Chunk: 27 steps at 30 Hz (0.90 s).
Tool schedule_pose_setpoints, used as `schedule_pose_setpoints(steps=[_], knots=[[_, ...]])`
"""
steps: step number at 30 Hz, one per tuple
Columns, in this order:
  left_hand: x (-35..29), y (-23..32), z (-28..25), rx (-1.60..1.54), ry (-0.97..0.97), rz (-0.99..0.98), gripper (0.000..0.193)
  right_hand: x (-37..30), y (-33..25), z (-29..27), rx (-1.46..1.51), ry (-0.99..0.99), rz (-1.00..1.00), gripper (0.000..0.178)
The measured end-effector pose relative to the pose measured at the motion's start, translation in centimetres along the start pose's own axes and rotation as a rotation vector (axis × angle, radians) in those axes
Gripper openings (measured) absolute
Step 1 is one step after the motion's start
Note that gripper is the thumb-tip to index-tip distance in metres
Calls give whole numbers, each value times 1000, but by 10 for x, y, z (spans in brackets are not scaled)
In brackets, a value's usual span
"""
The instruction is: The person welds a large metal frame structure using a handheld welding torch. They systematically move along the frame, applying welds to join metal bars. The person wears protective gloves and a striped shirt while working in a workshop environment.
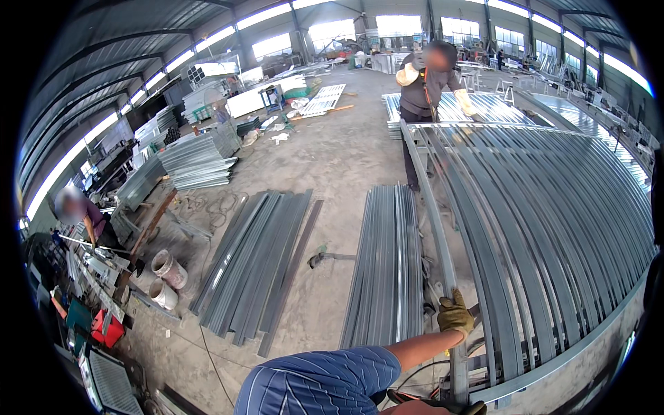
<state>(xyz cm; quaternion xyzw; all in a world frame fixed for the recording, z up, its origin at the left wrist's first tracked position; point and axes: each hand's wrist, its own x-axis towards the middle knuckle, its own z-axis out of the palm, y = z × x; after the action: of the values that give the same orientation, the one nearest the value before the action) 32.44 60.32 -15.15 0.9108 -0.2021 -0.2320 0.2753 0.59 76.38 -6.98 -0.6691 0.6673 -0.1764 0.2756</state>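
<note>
My left hand (456, 315), in a yellow-brown work glove, wraps over the grey metal tube (438, 235) that runs along the left side of a large slatted metal frame (546, 228). Many long parallel slats fill this frame. Only a sliver of my right hand (474, 409), also gloved, shows at the lower edge beside the tube's near end; its fingers are hidden. A co-worker (429, 83) in dark clothes and light gloves stands at the frame's far end, one hand raised near the head and the other lowered over the metal.
Two stacks of metal profiles, one left (256, 256) and one nearer (386, 263), lie on the concrete floor. A clamp-like tool (328, 259) lies between them. Two buckets (166, 280) stand left, near another person (90, 221) bending over metal pieces. Cables (211, 353) cross the floor.
</note>
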Motion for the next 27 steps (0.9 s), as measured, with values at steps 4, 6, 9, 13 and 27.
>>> schedule_pose_setpoints(steps=[4,6,9,13,27], knots=[[-3,-1,1,-1,-1,6,109,1,4,6,23,-13,-12,66],[-4,-3,0,2,0,9,108,2,6,9,39,-20,-16,66],[-7,0,0,14,3,15,108,7,13,13,79,-37,-33,66],[-9,21,4,33,-12,73,108,42,69,54,289,-22,-107,57],[-1,5,1,230,110,71,118,9,18,32,72,372,-30,46]])
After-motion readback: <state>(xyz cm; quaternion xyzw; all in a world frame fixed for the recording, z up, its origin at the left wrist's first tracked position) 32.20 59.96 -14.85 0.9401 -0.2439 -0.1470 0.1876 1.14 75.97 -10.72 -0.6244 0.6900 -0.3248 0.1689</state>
